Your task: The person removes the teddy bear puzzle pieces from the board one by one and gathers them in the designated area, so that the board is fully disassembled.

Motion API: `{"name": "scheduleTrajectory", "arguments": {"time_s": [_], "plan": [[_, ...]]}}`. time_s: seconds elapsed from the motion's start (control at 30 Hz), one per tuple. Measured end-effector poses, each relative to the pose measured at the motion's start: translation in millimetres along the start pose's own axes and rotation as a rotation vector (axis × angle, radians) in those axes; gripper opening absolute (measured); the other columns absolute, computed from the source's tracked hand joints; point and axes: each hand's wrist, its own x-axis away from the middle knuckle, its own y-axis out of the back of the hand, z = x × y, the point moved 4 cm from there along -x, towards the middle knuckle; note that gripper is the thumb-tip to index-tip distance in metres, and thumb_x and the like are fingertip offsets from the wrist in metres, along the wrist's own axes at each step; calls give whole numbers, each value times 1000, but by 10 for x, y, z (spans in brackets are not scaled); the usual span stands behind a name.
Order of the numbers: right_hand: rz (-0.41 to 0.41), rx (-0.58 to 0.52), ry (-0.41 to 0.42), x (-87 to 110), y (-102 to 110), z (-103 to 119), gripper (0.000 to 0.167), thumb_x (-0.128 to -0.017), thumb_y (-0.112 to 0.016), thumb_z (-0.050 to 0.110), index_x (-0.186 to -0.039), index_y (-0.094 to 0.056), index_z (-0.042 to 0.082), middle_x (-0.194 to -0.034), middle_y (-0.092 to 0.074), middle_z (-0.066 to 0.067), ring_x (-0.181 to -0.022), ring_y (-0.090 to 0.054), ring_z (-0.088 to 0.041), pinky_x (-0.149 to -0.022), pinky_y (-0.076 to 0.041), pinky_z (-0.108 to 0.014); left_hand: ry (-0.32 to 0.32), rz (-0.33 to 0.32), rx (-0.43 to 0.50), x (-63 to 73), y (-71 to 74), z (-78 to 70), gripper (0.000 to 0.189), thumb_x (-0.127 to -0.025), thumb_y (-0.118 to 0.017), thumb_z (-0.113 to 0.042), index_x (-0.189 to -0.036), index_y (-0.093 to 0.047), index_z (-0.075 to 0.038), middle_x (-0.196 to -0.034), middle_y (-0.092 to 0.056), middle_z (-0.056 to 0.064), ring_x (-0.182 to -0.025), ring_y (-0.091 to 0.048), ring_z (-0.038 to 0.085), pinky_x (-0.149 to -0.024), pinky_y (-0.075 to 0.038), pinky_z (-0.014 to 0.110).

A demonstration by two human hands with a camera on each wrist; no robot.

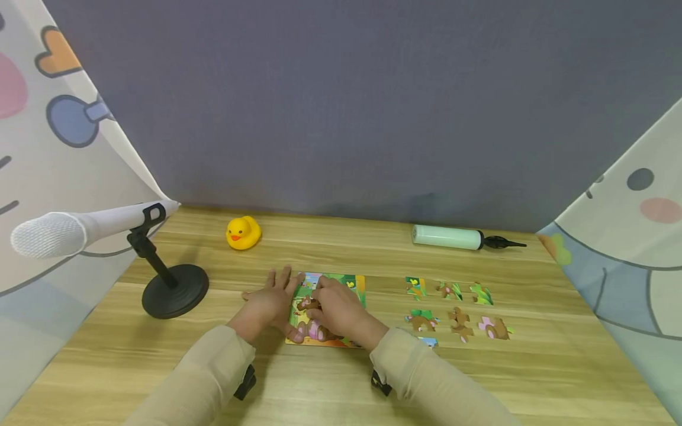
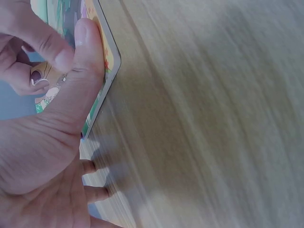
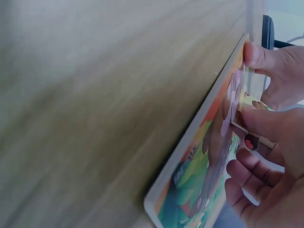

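Note:
A picture puzzle board (image 1: 360,291) of a bear lies flat on the wooden table. My left hand (image 1: 270,306) is spread at its left edge, fingers extended. In the left wrist view the left thumb (image 2: 88,45) presses on the board's corner area. My right hand (image 1: 339,303) is over the middle of the board. Between its thumb and fingers it pinches a brown puzzle piece (image 3: 252,140), tilted up against the board's surface. The right fingers hide part of that piece and the picture beneath.
Several loose puzzle pieces (image 1: 459,319) lie right of the board. Behind stand a yellow rubber duck (image 1: 243,232) and a pale green hand pump (image 1: 447,237) lying on its side. A white microphone (image 1: 96,228) on a black stand (image 1: 176,290) is at the left.

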Motion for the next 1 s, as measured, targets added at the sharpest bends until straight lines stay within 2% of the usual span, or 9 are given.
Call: {"name": "scheduleTrajectory", "arguments": {"time_s": [0.1,0.3,0.47,0.6,0.7,0.83,1.0], "plan": [[10,-43,-20,-7,-18,-11,17,-96,-74,24,-87,-78,10,-99,-59,2,-87,-54,-11,-71,-50,-22,0,1,-2,2,0,-2,134,-62,-91,-56,-162,-16,-8,-167,-3,26,-150,-9,53,-90,-33,86],[18,-71,-71,-22,-19,-15,20,-96,-72,26,-90,-74,7,-96,-57,1,-87,-52,-15,-73,-49,-26,6,4,-1,3,1,-1,134,-63,-91,-56,-162,-16,-8,-167,-2,26,-150,-8,53,-90,-32,86],[-19,-67,-141,-29,-20,-8,24,-97,-70,27,-90,-73,5,-94,-56,1,-85,-52,-15,-71,-48,-27,12,8,-3,-13,-8,3,135,-62,-91,-57,-163,-15,-9,-167,-1,25,-150,-7,53,-91,-32,86],[-49,-3,-177,-42,22,-49,33,-99,-69,31,-106,-71,-1,-92,-53,-2,-84,-51,-17,-69,-48,-29,5,-3,-4,-22,-10,2,135,-62,-91,-57,-162,-16,-9,-167,-2,25,-150,-8,53,-90,-32,86],[-40,42,-202,-40,57,-130,45,-96,-72,36,-119,-67,-2,-94,-52,-4,-89,-52,-20,-72,-50,-33,-4,-12,-3,-19,-12,1,134,-62,-92,-56,-162,-17,-8,-167,-3,26,-150,-9,53,-89,-34,86],[-45,35,-229,-23,79,-258,45,-91,-78,35,-118,-64,2,-97,-54,-6,-94,-53,-24,-77,-50,-38,-5,-16,-6,-7,-12,1,134,-62,-92,-56,-161,-18,-7,-167,-4,26,-150,-9,53,-88,-35,85],[-67,16,-196,-26,94,-336,46,-87,-82,34,-120,-68,6,-104,-58,-7,-99,-55,-25,-80,-51,-38,-1,-19,-7,-9,-4,3,134,-61,-92,-56,-161,-17,-7,-167,-4,26,-150,-10,53,-89,-34,86]]}}
